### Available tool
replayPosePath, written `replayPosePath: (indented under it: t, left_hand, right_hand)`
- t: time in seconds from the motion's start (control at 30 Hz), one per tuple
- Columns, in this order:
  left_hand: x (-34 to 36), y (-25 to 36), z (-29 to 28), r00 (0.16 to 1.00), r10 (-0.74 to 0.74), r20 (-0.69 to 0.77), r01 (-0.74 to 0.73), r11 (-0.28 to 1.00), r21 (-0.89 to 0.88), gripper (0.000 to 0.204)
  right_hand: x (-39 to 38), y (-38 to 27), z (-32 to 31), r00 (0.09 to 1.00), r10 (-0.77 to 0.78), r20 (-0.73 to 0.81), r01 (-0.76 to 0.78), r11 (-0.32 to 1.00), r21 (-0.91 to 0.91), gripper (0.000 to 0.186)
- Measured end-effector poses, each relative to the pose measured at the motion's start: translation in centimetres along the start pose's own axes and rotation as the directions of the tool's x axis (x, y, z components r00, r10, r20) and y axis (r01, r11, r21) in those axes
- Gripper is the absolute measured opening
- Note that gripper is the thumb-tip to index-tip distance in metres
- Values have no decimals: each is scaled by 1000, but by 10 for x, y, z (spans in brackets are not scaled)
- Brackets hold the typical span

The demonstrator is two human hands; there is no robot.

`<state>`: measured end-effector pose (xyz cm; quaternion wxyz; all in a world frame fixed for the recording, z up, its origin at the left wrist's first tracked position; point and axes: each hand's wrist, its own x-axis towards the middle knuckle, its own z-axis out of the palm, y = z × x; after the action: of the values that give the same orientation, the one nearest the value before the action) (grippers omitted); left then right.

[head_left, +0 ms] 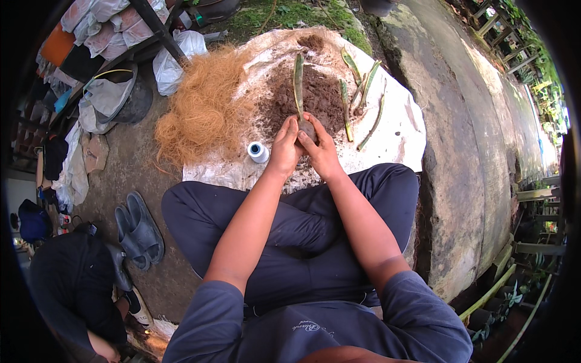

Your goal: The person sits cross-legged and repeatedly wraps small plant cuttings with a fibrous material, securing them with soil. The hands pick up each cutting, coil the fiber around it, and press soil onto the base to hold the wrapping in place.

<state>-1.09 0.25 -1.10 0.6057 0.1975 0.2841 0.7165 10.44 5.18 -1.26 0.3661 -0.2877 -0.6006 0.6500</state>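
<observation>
I sit cross-legged on the ground before a white sack sheet. My left hand and my right hand are pressed together around a dark clump of soil at the base of a long green plant cutting that stands up between them. Behind my hands lies a brown soil pile. Several more green cuttings lie on the sheet to the right of it. A heap of tan coconut fibre spreads on the left of the sheet. A white thread spool stands just left of my left hand.
A pair of grey sandals lies on the concrete at my left. A person in dark clothing crouches at the lower left. Bags, a bucket and sacks crowd the far left. A raised concrete ledge runs along the right.
</observation>
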Motion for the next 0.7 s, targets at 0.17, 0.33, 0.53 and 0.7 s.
replayPosePath:
  t: [0.17,0.33,0.53,0.7]
  left_hand:
    - [1,-2,2,997,63,-43,-60,995,78,43]
    - [-1,0,5,997,41,-66,-30,988,153,45]
    - [1,-3,4,996,35,-79,-13,965,263,45]
    - [1,-2,-2,999,11,-35,-5,990,143,48]
  right_hand:
    - [0,8,0,999,51,-19,-51,999,-10,53]
    - [1,-1,7,981,192,-29,-159,879,449,47]
    - [4,9,0,990,126,-69,-109,971,212,45]
    - [5,17,-2,991,109,-83,-99,988,114,46]
